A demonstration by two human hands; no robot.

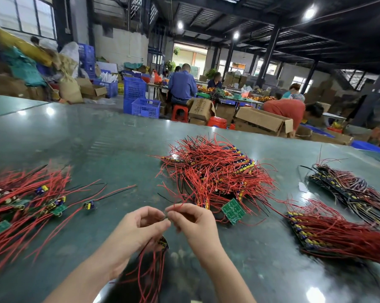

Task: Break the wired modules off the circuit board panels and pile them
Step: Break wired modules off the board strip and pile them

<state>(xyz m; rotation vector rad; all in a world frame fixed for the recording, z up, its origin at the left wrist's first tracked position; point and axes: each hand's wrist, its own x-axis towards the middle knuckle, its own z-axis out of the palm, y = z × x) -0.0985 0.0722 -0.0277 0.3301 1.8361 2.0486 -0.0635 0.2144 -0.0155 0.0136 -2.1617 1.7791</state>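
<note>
My left hand (138, 228) and my right hand (193, 221) meet fingertip to fingertip above the green table (97, 145), both with curled fingers. Between them they pinch a small strip of board panel (162, 241), mostly hidden under the left hand; its red wires hang down toward me, blurred. A pile of broken-off modules (25, 197) with red wires lies at the left, and one single module (89, 204) lies beside it. A large heap of wired panels (215, 173) sits in the middle beyond my hands.
Two more stacks of wired panels lie at the right, a red-wired one (338, 235) and a darker one (348, 189). A loose green board (233, 211) lies right of my right hand. Beyond the table's far edge are people, cardboard boxes and blue crates.
</note>
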